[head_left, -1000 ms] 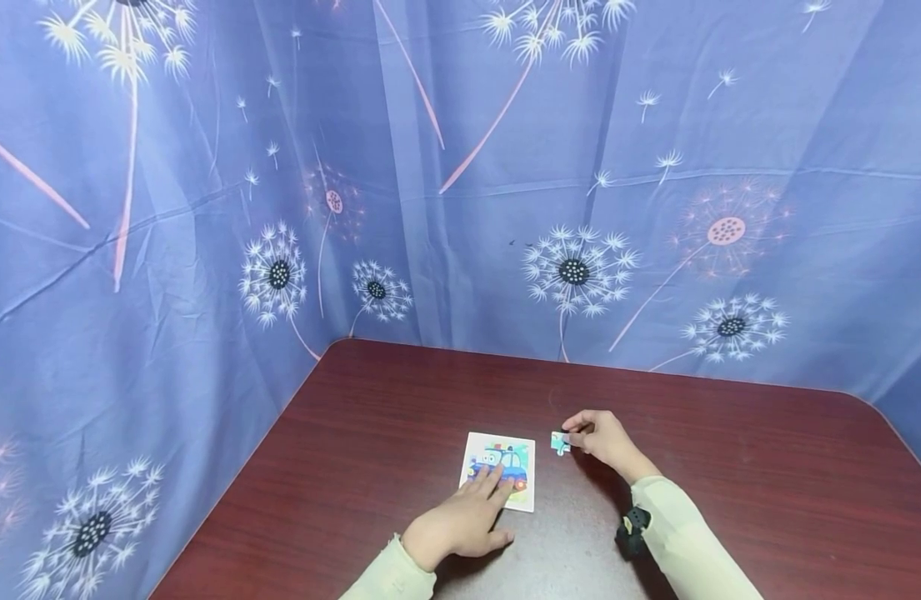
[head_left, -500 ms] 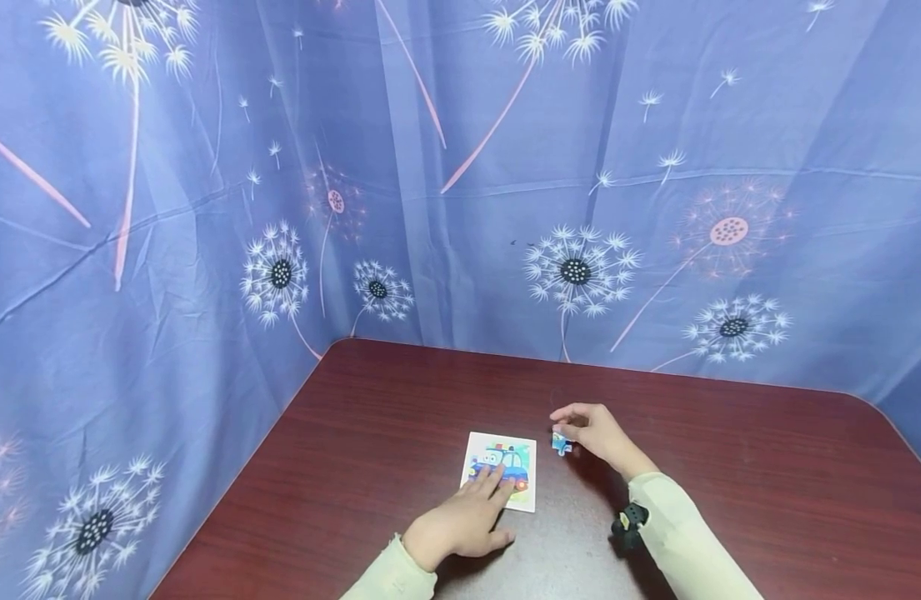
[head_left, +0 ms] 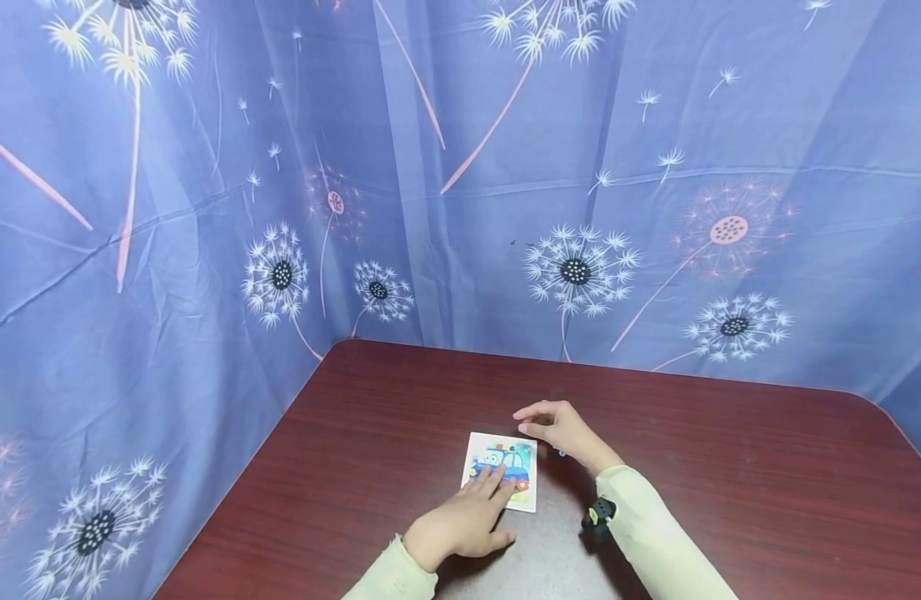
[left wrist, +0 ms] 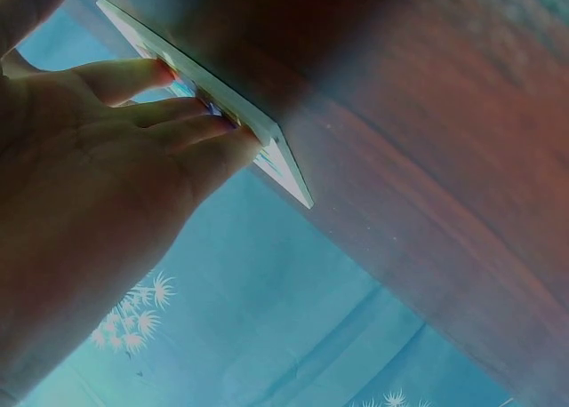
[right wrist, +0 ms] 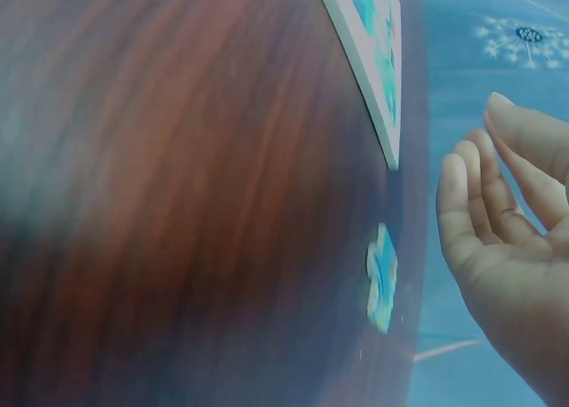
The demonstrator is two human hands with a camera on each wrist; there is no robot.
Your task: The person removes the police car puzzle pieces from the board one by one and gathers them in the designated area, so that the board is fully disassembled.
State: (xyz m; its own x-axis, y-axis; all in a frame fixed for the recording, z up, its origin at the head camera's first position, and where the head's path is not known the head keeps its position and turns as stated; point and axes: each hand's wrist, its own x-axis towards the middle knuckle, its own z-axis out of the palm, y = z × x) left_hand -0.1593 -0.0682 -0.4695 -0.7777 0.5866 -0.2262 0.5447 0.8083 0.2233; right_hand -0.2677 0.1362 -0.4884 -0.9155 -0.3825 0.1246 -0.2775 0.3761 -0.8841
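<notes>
A square jigsaw puzzle board [head_left: 529,492] with a white border and a blue cartoon car lies on the table. My left hand [head_left: 463,518] rests on its lower part, fingers extended and covering some of the picture. Above the board's upper right corner hovers my right hand [head_left: 565,429], loosely bent, with nothing visible between thumb and fingers. In the right wrist view a loose blue-green puzzle piece [right wrist: 382,281] lies flat on the tabletop, apart from both the board and my right hand [right wrist: 516,194]. The head view shows only a sliver of that piece under the right hand.
The dark red-brown wooden table [head_left: 370,417] has rounded far corners. A blue curtain [head_left: 460,250] printed with dandelions hangs along its back and left edges. A small black device [head_left: 598,515] sits on the right wrist, low over the tabletop.
My right hand has let go of the puzzle piece and moved left to the board's upper right corner. The piece was turned slightly beforehand. The left hand has stayed in place.
</notes>
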